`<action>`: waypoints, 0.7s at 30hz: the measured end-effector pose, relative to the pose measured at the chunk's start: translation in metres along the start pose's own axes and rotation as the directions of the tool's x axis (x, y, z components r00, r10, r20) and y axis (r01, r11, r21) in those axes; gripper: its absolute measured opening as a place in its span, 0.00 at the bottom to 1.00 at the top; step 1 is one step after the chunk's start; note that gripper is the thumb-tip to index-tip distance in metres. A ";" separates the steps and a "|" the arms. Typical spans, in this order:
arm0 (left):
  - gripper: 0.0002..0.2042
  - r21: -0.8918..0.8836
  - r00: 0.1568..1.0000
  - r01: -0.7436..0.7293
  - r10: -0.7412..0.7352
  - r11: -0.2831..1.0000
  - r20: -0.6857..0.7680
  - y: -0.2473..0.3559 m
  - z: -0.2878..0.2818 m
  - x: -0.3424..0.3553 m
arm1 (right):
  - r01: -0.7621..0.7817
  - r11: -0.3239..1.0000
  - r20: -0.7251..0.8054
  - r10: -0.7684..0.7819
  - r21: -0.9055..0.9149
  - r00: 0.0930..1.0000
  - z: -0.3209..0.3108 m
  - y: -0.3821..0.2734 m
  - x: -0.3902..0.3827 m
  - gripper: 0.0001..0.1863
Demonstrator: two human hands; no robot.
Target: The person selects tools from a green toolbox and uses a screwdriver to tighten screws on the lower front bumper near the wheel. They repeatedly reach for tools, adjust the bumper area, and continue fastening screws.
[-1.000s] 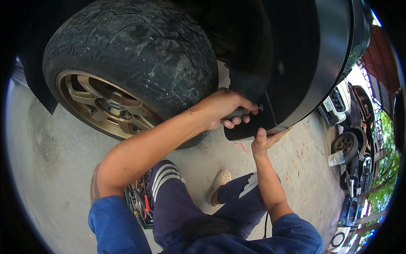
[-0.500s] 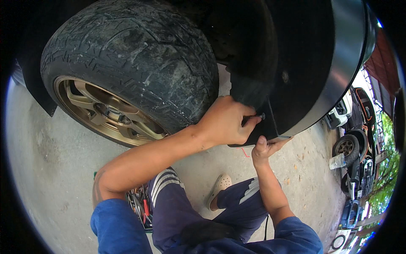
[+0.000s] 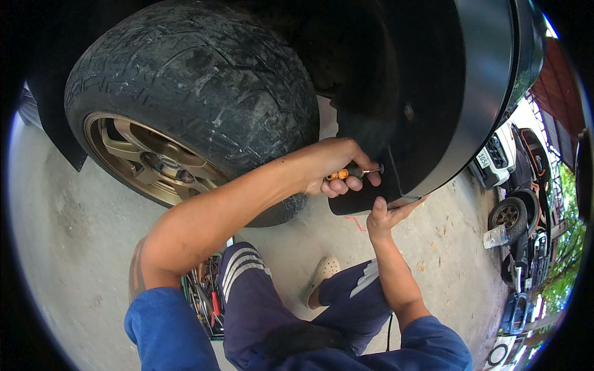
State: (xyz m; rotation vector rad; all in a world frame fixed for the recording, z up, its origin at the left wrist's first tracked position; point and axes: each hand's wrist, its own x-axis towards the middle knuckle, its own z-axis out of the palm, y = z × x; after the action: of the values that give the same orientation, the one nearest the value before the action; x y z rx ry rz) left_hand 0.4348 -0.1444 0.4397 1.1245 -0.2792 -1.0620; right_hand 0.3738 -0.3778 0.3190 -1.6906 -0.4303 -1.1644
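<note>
At the centre of the frame, the left hand [image 3: 337, 162] curls its fingers around a screwdriver [image 3: 337, 175] with an orange-and-dark handle, its tip at a round fastener [image 3: 381, 168] on the black panel [image 3: 427, 117]. Just below, the right hand [image 3: 385, 220] meets the panel's lower edge, thumb raised, fingers extended and partly hidden; whether it grips, I cannot tell. A tire [image 3: 192, 86] fills the upper left.

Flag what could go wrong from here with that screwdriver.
The screwdriver in the left hand could slip at the round-headed fastener and scratch the black panel. The right hand, at the panel's lower edge, is close enough that a slipping tip might jab it. If that hand shifts, the panel might move too.
</note>
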 end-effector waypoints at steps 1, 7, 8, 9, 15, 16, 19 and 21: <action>0.13 0.066 0.999 -0.048 0.049 0.997 -0.021 -0.001 0.001 0.000 | 0.000 1.000 -0.001 0.000 0.016 1.000 0.001 0.000 0.000 0.75; 0.10 0.734 0.587 -0.568 0.809 0.373 0.043 -0.034 0.002 0.015 | -0.008 1.000 -0.023 0.007 -0.013 1.000 0.002 0.001 0.000 0.76; 0.09 0.827 0.443 -0.545 0.885 0.141 0.141 -0.040 0.001 0.016 | -0.008 1.000 -0.033 0.007 -0.020 0.999 0.002 0.001 0.000 0.77; 0.09 0.857 0.367 -0.514 0.911 0.031 0.187 -0.045 0.001 0.016 | -0.002 0.999 -0.027 0.001 -0.044 1.000 0.002 0.002 0.001 0.77; 0.10 0.568 0.710 -0.526 0.694 0.633 -0.116 -0.033 0.005 0.011 | 0.000 0.998 -0.032 -0.001 -0.057 0.999 0.003 -0.001 0.004 0.78; 0.11 0.305 0.877 -0.413 0.465 0.858 -0.119 -0.024 0.002 0.009 | -0.003 0.999 -0.028 0.002 -0.054 1.000 0.002 -0.003 0.004 0.79; 0.15 0.001 0.997 -0.074 0.074 0.997 -0.007 -0.015 0.007 0.001 | 0.010 0.998 -0.012 -0.011 -0.064 1.000 0.000 -0.010 0.002 0.77; 0.16 0.036 0.999 -0.036 0.035 0.999 0.039 -0.009 0.007 -0.002 | 0.005 0.998 -0.020 -0.006 -0.055 1.000 -0.001 -0.014 0.001 0.75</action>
State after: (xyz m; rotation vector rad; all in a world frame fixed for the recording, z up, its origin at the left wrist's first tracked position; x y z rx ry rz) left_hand 0.4241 -0.1468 0.4363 1.1291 -0.3493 -1.0513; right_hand 0.3638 -0.3730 0.3272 -1.7242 -0.3941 -1.2066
